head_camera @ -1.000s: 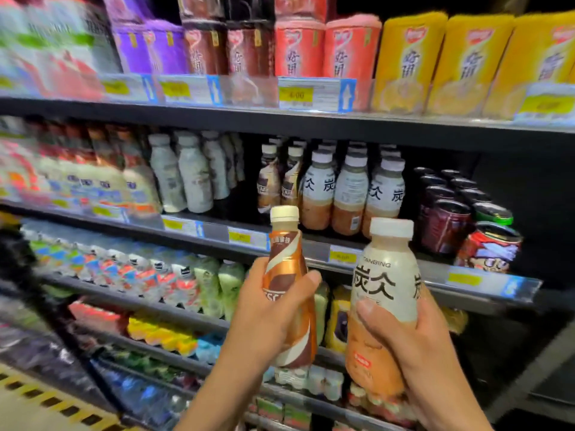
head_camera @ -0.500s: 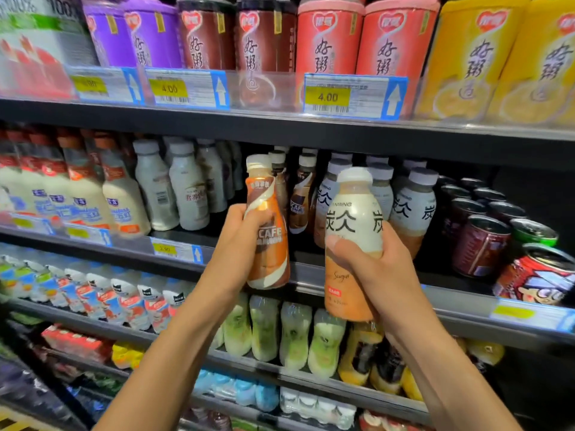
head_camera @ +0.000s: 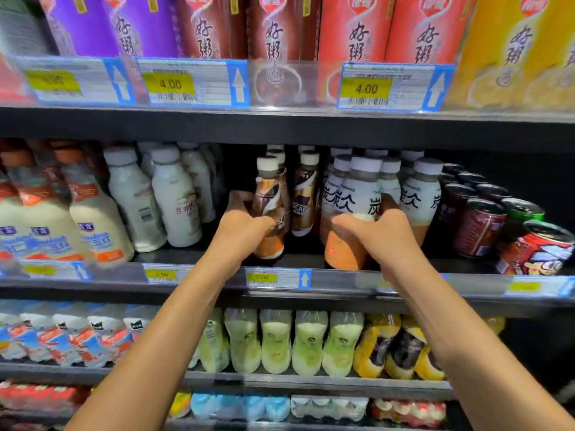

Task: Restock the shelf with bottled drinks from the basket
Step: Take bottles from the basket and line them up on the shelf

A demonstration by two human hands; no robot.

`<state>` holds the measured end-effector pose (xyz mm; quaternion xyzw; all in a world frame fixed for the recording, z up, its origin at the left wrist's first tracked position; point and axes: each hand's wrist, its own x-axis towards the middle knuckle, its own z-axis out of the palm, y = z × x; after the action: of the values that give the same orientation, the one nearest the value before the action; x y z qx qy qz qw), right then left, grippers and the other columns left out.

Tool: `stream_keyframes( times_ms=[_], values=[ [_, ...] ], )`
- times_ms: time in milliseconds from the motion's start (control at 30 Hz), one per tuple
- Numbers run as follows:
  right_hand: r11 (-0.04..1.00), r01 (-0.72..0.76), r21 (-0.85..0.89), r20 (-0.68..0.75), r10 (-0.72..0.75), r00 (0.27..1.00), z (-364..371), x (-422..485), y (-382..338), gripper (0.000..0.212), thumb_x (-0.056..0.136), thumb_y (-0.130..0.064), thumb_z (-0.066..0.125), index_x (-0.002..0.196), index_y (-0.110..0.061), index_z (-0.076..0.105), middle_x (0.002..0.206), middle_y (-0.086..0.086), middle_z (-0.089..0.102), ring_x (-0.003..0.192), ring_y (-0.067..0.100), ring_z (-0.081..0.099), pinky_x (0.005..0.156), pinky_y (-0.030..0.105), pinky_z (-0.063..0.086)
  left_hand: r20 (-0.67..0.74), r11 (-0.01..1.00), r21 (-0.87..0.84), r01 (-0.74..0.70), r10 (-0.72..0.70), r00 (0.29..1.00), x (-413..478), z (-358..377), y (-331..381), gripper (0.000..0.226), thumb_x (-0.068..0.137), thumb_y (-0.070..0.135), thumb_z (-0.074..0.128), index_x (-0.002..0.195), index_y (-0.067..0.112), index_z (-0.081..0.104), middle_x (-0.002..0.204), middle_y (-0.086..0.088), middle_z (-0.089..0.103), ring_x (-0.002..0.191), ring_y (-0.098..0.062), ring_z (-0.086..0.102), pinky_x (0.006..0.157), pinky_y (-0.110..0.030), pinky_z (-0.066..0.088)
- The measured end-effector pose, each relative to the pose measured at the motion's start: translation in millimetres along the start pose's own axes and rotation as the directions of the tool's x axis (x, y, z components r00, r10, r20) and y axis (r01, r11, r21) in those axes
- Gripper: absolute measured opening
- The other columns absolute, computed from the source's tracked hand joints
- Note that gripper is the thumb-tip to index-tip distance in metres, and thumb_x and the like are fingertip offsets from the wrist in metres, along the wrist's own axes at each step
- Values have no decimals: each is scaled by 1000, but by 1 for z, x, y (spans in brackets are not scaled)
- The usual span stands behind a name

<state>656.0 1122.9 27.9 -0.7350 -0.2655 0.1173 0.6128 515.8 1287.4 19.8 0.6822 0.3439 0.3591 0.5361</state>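
Brown coffee bottle [head_camera: 269, 194] gripped in my left hand [head_camera: 245, 228]; at three o'clock, right hand [head_camera: 382, 236] grips a tea bottle [head_camera: 361, 194] on the shelf [head_camera: 306, 259].

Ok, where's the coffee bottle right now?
Head view, centre: the left hand grips the coffee bottle at the middle shelf's front, just left of a matching bottle on the shelf.
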Motion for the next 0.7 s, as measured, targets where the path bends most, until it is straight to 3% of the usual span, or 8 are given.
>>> stream_keyframes(
  times_ms=[67,167,367,467,567,700],
  values=[
    [996,0,-84,0,0,1000,5,-1,6,37,61,-37,88,86,-13,75,86,-2,77,85,19,72,80,43,60,-15,999,26,-26,26,1000,5,1,-5,43,73,25,84,98,27,49,97,2,67,93,-18,66,87,-40,55],
    [988,13,-156,-40,-19,999,10,-1,8,60,47,-54,82,91,-14,75,88,-3,76,84,17,71,80,46,60,10,999,31,-5,5,1000,8,0,-5,57,68,24,88,111,19,50,104,-4,68,93,-17,66,84,-40,56],
    [971,60,-232,-37,-70,997,11,-6,5,42,65,-40,85,93,-12,73,90,0,75,83,15,68,77,40,59,6,1000,4,-5,5,1000,12,2,-8,67,71,21,87,125,17,48,106,0,65,90,-9,62,69,-26,49],
    [958,80,-276,-38,-94,995,12,-6,4,38,69,-39,86,92,-11,73,89,2,74,80,14,67,70,33,57,4,1000,-8,-7,7,1000,14,3,-11,68,69,24,88,126,18,51,107,1,66,92,-10,64,68,-25,49],
    [941,104,-323,-46,-125,991,14,-6,4,45,67,-45,86,92,-9,72,88,2,73,75,12,63,60,26,48,0,1000,-6,3,-3,1000,16,2,-14,70,66,27,90,125,21,53,108,2,67,97,-14,66,76,-30,54],
    [934,51,-352,-74,-82,994,15,-4,6,63,63,-54,85,103,-8,68,100,4,70,88,19,64,68,29,50,-20,1000,-9,4,-4,1000,16,2,-14,74,63,26,91,126,22,50,110,1,66,101,-17,65,91,-40,55]
  ],
)
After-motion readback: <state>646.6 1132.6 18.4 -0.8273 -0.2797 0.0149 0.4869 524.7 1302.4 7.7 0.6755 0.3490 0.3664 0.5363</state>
